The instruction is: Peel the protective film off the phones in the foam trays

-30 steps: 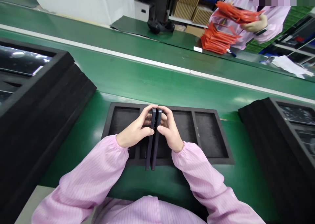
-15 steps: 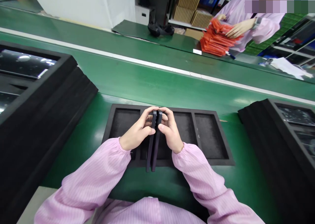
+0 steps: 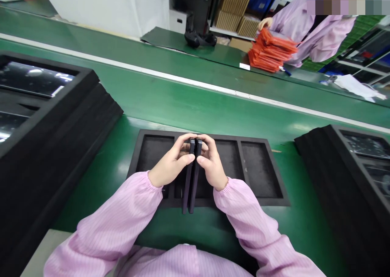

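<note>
Two thin dark slabs that look like smartphones stand on edge, side by side, above a black foam tray. My left hand is closed on the left phone, its thumb near the upper end and fingers curled behind. Around the right phone my right hand is closed in the same way. A narrow gap runs between the two phones, and their lower ends reach past the tray's near edge. Shallow recesses of the tray show bare bottoms on both sides; my hands cover the middle ones.
A tall stack of black foam trays holding glossy dark screens rises at left. Another such stack stands at right. Across the white strip, a co-worker's hand is at a pile of red packets.
Both my hands keep their grip on the phones, which have barely shifted. Across the bench, the co-worker's hand that lay on the red packets has drawn away from the top.
</note>
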The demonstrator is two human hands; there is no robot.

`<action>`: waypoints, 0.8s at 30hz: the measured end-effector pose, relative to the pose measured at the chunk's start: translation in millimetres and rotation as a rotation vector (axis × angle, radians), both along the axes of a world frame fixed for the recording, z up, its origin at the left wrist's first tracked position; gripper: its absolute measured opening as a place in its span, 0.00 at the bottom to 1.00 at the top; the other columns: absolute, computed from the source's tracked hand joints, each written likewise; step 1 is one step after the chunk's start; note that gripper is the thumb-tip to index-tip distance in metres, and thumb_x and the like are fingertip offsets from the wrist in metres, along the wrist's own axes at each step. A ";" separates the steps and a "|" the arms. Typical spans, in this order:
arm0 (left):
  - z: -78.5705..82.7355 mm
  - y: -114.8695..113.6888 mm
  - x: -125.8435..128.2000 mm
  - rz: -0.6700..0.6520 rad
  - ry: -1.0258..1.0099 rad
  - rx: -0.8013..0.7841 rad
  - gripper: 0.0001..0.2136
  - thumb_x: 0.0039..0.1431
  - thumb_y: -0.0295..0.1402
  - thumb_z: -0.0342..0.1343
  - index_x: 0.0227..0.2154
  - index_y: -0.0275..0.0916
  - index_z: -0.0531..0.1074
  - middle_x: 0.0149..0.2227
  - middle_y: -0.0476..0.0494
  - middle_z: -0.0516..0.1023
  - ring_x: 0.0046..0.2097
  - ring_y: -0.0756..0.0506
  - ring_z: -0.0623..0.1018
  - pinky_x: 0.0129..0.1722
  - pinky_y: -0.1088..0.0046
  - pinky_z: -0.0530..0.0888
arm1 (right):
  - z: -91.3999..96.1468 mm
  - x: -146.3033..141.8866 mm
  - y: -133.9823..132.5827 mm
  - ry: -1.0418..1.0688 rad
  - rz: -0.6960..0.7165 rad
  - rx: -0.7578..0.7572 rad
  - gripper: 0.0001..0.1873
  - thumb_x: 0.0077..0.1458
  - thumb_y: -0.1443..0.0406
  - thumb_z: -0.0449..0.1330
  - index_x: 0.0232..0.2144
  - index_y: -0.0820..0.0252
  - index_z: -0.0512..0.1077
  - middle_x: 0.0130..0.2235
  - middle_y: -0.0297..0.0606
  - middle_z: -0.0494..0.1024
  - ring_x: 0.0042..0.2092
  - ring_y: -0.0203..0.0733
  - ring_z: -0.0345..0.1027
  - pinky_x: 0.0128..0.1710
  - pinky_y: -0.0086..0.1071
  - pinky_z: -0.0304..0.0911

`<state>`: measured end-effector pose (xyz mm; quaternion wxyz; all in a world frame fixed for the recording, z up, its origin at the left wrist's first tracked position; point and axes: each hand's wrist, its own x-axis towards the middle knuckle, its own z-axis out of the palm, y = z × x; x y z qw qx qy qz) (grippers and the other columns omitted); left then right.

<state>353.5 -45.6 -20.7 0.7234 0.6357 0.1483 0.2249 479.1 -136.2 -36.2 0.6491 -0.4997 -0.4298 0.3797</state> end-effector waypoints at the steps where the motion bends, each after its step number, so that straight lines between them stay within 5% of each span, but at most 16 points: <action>1: 0.4 0.6 0.2 0.000 0.007 0.008 0.22 0.57 0.33 0.53 0.54 0.44 0.59 0.55 0.43 0.68 0.55 0.42 0.70 0.56 0.61 0.68 | 0.0 0.5 0.9 -0.001 0.000 -0.002 0.29 0.52 0.51 0.65 0.52 0.50 0.59 0.50 0.40 0.71 0.49 0.46 0.69 0.52 0.45 0.65; 4: 1.0 2.9 1.3 -0.007 0.094 0.010 0.22 0.58 0.34 0.51 0.56 0.45 0.58 0.54 0.44 0.68 0.55 0.42 0.70 0.56 0.62 0.68 | -2.2 1.5 3.2 0.006 -0.005 -0.046 0.29 0.53 0.51 0.63 0.52 0.51 0.58 0.51 0.40 0.71 0.51 0.47 0.69 0.55 0.46 0.64; 11: 0.7 5.8 4.8 0.008 0.290 -0.326 0.21 0.62 0.40 0.46 0.58 0.59 0.56 0.54 0.51 0.68 0.48 0.44 0.74 0.45 0.65 0.72 | -9.4 -0.1 3.3 0.079 0.075 -0.255 0.32 0.58 0.46 0.57 0.60 0.46 0.53 0.57 0.40 0.68 0.53 0.46 0.68 0.49 0.42 0.71; 24: 1.1 6.7 8.0 0.012 0.305 -0.393 0.23 0.60 0.40 0.48 0.59 0.56 0.57 0.43 0.49 0.74 0.40 0.45 0.76 0.39 0.69 0.72 | -11.8 0.6 5.4 0.108 0.069 -0.276 0.31 0.60 0.47 0.56 0.61 0.44 0.55 0.59 0.37 0.66 0.54 0.45 0.68 0.51 0.43 0.71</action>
